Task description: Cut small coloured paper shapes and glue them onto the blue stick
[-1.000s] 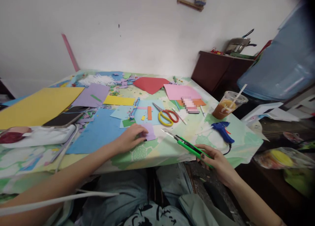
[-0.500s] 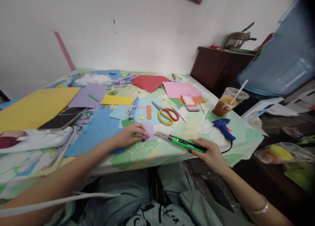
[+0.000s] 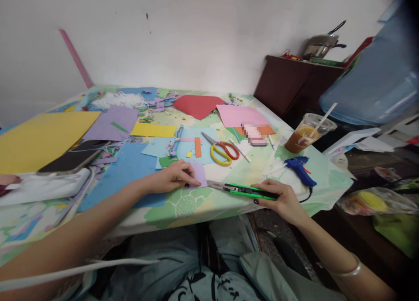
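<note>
My left hand point(image 3: 178, 177) is at the small purple paper piece point(image 3: 200, 173) near the table's front edge, thumb and fingers closed on its lower left part. Fingers of my right hand point(image 3: 284, 200) wrap round a green and black utility knife point(image 3: 244, 191). Its blade is out and points left, the tip close by the paper's right edge; I cannot tell whether they touch. Just beyond lie scissors point(image 3: 223, 154) with one yellow and one red handle, an orange strip point(image 3: 198, 147) and a green paper piece point(image 3: 167, 161).
To the right are a blue glue gun point(image 3: 300, 170) with its cord and a plastic cup of drink point(image 3: 303, 139). Blue sheets point(image 3: 122, 170), a yellow sheet point(image 3: 49, 135), a phone point(image 3: 73, 157) and paper scraps cover the left. Red paper point(image 3: 198, 105) and pink paper point(image 3: 242, 116) lie farther back.
The view has shifted slightly. My left fingers have moved a little on the purple paper, and the knife in my right hand lies flatter, its tip still at the paper's right side.
</note>
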### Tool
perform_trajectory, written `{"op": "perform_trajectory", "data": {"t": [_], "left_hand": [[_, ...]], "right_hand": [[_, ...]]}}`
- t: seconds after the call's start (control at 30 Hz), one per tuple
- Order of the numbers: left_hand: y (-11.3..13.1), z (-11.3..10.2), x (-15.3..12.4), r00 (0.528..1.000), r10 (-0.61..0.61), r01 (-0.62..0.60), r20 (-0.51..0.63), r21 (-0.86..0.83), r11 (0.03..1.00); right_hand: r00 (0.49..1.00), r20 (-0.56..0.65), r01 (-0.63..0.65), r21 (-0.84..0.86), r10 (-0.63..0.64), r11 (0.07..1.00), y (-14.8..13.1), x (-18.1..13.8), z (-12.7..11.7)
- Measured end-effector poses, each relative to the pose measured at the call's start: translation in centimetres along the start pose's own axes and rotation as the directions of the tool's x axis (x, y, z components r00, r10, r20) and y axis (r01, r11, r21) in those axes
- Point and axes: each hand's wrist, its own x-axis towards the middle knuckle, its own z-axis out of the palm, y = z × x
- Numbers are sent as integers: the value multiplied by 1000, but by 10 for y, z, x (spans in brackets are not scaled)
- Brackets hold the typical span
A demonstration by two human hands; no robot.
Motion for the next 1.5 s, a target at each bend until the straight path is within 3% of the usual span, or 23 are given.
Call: {"op": "perform_trajectory", "data": {"t": [0.23,0.5,1.13,1.5], "left_hand": [[1,-1,1,999,9,-11,33,77,997],[-1,-1,2,999,0,-2,37,66,998],[0,-2,3,998,-16,12,62,56,998],[0,0,3,1000,8,-10,25,48,999]], "right_hand": [[995,90,39,-41,-35,998,2,2,-1],[998,56,18,4,-18,1000,11,2,-4],[999,38,26,38,-27,999,2,-1,4],[998,44,38,-35,-37,999,-1,-2,9]]}}
